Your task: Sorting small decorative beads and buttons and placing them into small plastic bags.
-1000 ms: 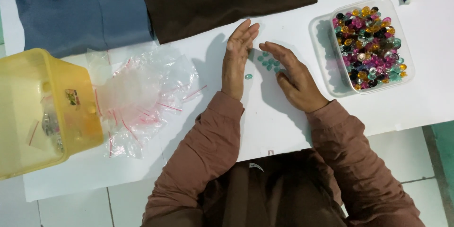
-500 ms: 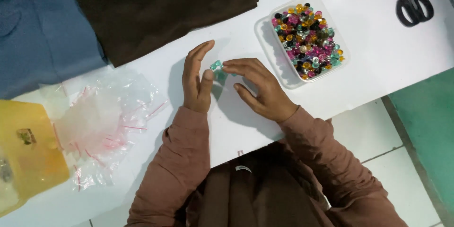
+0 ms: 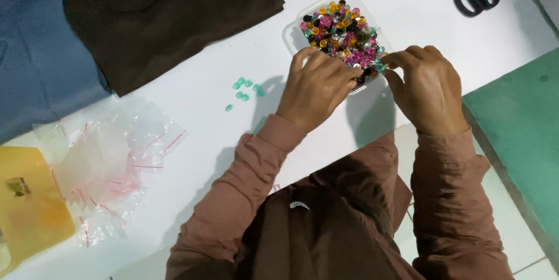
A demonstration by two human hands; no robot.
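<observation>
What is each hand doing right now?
Left hand: fingers curled into the clear plastic tub of coloured buttons; grip unclear.
Right hand: fingers at tub's edge; unclear.

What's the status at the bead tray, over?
Left hand and right hand at clear tray of mixed beads. Small teal beads loose on table. Grip contents unclear.

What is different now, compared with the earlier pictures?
Both hands left the small teal buttons and moved right to the clear tray of mixed buttons; the left hand and right hand now reach into its near edge. The teal buttons stay on the white table, untouched.
</observation>
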